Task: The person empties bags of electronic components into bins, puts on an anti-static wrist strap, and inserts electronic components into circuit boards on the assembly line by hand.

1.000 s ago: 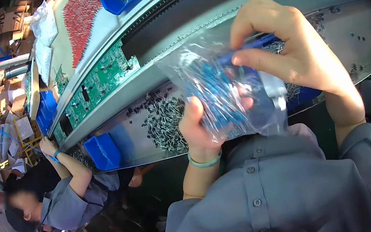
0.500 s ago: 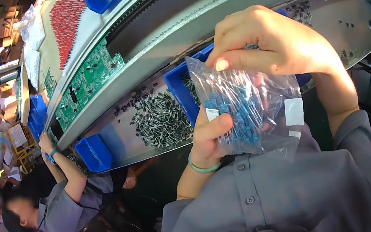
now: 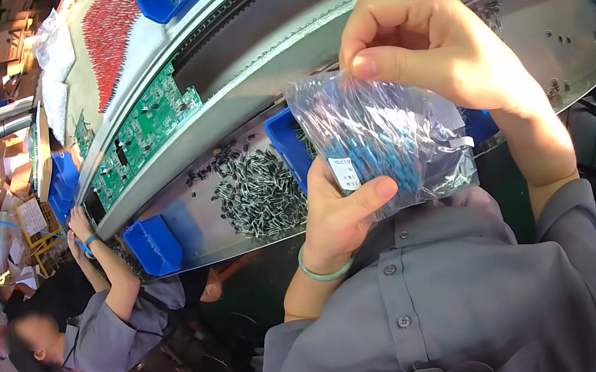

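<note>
"Fingers point(image 3: 357, 32) of the right hand point(image 3: 454, 51): free or gripping?"

"They pinch the upper edge of the clear bag point(image 3: 432, 110), which lies below them."

"And the left hand point(image 3: 337, 215)?"

"It grips the bag's lower left, so the right is nearer the upper edge."

"How do the blue components point(image 3: 381, 159) lie?"

"Bunched inside the bag's lower left part, silver leads point(image 3: 326, 121) running roughly toward its upper edge."

"Around it?"

"Just left of the bag, partly behind it, a blue bin point(image 3: 286, 144); farther left, a heap of leaded parts point(image 3: 260, 196) on the table point(image 3: 190, 185)."
</note>
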A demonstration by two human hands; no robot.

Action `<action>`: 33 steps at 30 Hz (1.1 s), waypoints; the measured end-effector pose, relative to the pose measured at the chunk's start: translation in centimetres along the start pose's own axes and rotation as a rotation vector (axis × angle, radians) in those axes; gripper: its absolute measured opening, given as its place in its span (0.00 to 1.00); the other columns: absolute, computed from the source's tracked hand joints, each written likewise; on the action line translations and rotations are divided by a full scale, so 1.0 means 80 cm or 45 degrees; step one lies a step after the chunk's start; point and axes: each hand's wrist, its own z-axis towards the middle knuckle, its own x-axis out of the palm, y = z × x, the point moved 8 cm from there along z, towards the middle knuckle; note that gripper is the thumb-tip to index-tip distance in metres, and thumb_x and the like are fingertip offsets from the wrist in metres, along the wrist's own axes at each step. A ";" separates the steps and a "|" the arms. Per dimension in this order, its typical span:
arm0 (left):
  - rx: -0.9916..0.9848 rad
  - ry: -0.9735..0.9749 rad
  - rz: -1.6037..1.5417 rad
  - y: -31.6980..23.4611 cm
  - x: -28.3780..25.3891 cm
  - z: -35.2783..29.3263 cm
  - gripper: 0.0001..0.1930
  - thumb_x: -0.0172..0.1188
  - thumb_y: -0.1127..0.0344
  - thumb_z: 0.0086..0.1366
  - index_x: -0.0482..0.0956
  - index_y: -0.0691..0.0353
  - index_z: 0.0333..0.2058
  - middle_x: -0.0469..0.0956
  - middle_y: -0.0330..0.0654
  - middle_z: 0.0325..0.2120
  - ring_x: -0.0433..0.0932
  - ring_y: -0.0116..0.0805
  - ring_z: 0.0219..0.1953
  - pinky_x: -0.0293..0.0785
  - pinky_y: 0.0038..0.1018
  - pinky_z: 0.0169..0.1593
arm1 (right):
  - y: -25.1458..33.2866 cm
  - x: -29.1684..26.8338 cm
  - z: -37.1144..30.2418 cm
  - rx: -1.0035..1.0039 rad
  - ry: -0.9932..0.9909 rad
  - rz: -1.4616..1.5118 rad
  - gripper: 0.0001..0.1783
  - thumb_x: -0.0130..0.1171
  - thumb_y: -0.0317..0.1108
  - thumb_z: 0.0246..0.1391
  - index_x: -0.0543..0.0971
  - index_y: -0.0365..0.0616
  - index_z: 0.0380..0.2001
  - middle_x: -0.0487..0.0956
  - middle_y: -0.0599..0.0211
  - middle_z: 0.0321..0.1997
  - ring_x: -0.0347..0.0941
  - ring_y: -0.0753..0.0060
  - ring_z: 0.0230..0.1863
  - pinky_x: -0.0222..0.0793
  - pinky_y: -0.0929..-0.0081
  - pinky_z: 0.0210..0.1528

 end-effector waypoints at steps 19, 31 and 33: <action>-0.004 0.126 -0.648 0.004 -0.009 0.006 0.35 0.61 0.61 0.55 0.55 0.66 0.58 0.64 0.50 0.54 0.66 0.47 0.55 0.66 0.45 0.56 | -0.011 0.012 0.008 0.070 0.070 0.303 0.20 0.63 0.31 0.48 0.72 0.32 0.43 0.76 0.65 0.27 0.70 0.82 0.24 0.66 0.84 0.24; 0.280 0.094 -0.528 -0.028 -0.030 0.009 0.36 0.67 0.58 0.51 0.60 0.50 0.57 0.65 0.35 0.52 0.66 0.39 0.52 0.59 0.47 0.58 | -0.002 0.004 0.005 -0.039 0.110 0.257 0.39 0.52 0.64 0.49 0.68 0.37 0.47 0.73 0.61 0.41 0.71 0.75 0.38 0.69 0.78 0.40; 0.377 0.034 -0.506 -0.047 -0.028 0.009 0.36 0.67 0.58 0.50 0.60 0.48 0.57 0.64 0.35 0.55 0.63 0.38 0.56 0.56 0.47 0.60 | -0.003 0.017 0.001 -0.138 0.228 0.333 0.38 0.62 0.62 0.41 0.69 0.40 0.44 0.72 0.64 0.41 0.71 0.75 0.38 0.68 0.77 0.40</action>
